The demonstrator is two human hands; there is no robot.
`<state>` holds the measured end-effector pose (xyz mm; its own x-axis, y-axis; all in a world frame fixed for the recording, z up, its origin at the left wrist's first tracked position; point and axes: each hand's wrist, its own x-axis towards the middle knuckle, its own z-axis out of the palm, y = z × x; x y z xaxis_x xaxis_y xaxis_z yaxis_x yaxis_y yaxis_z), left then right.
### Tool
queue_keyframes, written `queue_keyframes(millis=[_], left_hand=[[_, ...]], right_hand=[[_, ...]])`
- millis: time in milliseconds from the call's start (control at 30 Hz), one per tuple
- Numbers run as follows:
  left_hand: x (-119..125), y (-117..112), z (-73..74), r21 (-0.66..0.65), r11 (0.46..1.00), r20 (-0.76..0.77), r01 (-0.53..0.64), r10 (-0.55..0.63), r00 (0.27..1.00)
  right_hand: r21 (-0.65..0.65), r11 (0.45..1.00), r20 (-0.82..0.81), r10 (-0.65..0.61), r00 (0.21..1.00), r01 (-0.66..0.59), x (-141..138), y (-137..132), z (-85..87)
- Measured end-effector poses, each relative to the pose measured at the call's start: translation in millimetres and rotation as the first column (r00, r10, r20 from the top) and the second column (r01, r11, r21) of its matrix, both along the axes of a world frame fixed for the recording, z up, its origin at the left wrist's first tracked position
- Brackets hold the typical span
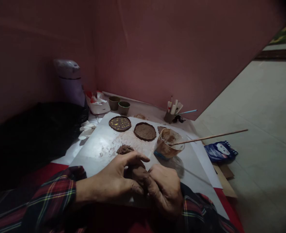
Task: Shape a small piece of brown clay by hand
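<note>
Between my two hands sits a lump of brown clay (pixel 138 173), partly hidden by the fingers. My left hand (pixel 116 176) curves around its left side, thumb below and fingers above. My right hand (pixel 166 186) is closed, its thumb and curled fingers pressed on the clay's right side. Just beyond my left hand lies a crumbly pile of brown clay (pixel 125 149) on the white sheet (pixel 89 158). Farther back are two round flat clay pieces with raised rims: one with yellow marks (pixel 120 124), the other plain (pixel 145 131).
A smeared glass cup (pixel 169 145) holds a long thin stick (pixel 213 135) jutting right. Behind stand two dark cups (pixel 124 108) and a holder of tools (pixel 169 116). A black bag (pixel 41 129) lies left; a blue packet (pixel 220 151) lies right.
</note>
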<state>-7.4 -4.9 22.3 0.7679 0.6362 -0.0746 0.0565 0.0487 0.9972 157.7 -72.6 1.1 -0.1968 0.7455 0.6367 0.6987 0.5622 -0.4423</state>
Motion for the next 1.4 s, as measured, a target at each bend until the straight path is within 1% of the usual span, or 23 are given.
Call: queue_keyframes(millis=[67, 133, 200, 233, 300, 367, 433, 533, 667, 733, 800, 867, 967, 1033, 1133, 1200, 1267, 1333, 1400], left_hand=[[0, 0, 1.8, 0.028, 0.999, 0.005, -0.026, 0.026, 1.0], [0, 0, 2.9, 0.073, 0.996, 0.024, -0.049, 0.047, 0.999], [-1, -1, 2.4, 0.143, 0.988, 0.048, -0.06, 0.053, 0.997], [-1, -1, 1.4, 0.194, 0.979, 0.061, -0.064, 0.053, 0.997], [-3, -2, -1.9, 0.321, 0.944, 0.085, -0.078, 0.053, 0.995], [-5, -4, -6.2, 0.437, 0.894, 0.101, -0.099, 0.06, 0.993], [-5, -5, -10.4, 0.514, 0.848, 0.114, -0.132, 0.085, 0.99], [-5, -6, -15.7, 0.586, 0.794, 0.119, -0.161, 0.111, 0.987], [-4, -5, -21.1, 0.651, 0.744, 0.107, -0.148, 0.103, 0.989], [-4, -4, -21.4, 0.64, 0.754, 0.107, -0.144, 0.098, 0.989], [-5, -4, -19.0, 0.598, 0.789, 0.107, -0.14, 0.094, 0.99], [-5, -4, -14.3, 0.562, 0.814, 0.111, -0.149, 0.104, 0.988], [-4, -3, -6.9, 0.531, 0.833, 0.107, -0.152, 0.112, 0.988], [-3, -2, -4.6, 0.502, 0.858, 0.086, -0.11, 0.077, 0.993], [-2, 0, -6.5, 0.455, 0.89, 0.058, -0.027, 0.001, 0.998], [-1, 0, -9.5, 0.45, 0.893, 0.06, -0.018, -0.01, 0.998], [-1, 0, -11.6, 0.457, 0.888, 0.06, -0.042, 0.016, 0.998], [0, 1, -12.0, 0.483, 0.874, 0.055, -0.05, 0.027, 0.998], [0, 2, -11.3, 0.53, 0.847, 0.039, -0.031, 0.012, 0.999]], right_hand=[[0.008, 0.999, -0.017, -0.035, 0.999, 0.035, 1, 1, -2.2], [0.004, 0.993, -0.067, -0.116, 0.991, 0.116, 1, 1, -4.4], [-0.001, 0.98, -0.148, -0.195, 0.969, 0.197, 1, 1, -5.8], [0.003, 0.976, -0.184, -0.212, 0.96, 0.216, 1, 0, -5.9], [0.045, 0.98, -0.203, -0.181, 0.962, 0.194, 0, -2, -5.4], [0.1, 0.984, -0.183, -0.124, 0.975, 0.144, -1, -4, -4.7], [0.114, 0.987, -0.175, -0.093, 0.98, 0.114, -2, -6, -5.1], [0.061, 0.996, -0.26, -0.054, 0.964, 0.072, -4, -8, -9.3], [-0.013, 0.999, -0.355, -0.038, 0.934, 0.036, -6, -8, -15.4], [-0.023, 0.999, -0.364, -0.047, 0.93, 0.041, -6, -8, -15.2], [-0.03, 0.998, -0.391, -0.055, 0.919, 0.047, -5, -8, -12.9], [-0.016, 0.998, -0.432, -0.055, 0.9, 0.053, -3, -6, -10.2], [0.011, 0.999, -0.459, -0.023, 0.888, 0.032, 3, -3, -9.5], [0.007, 1.0, -0.473, -0.001, 0.881, 0.005, 6, -2, -11.6], [-0.008, 1.0, -0.471, 0.021, 0.882, -0.028, 8, -3, -14.9], [-0.008, 0.999, -0.443, 0.028, 0.896, -0.035, 8, -4, -15.0], [0.014, 1.0, -0.422, 0.013, 0.907, -0.008, 7, -4, -12.9], [0.022, 1.0, -0.399, 0.003, 0.917, 0.007, 6, -4, -9.6], [0.007, 1.0, -0.37, 0.025, 0.929, -0.024, 4, -4, -5.7]])
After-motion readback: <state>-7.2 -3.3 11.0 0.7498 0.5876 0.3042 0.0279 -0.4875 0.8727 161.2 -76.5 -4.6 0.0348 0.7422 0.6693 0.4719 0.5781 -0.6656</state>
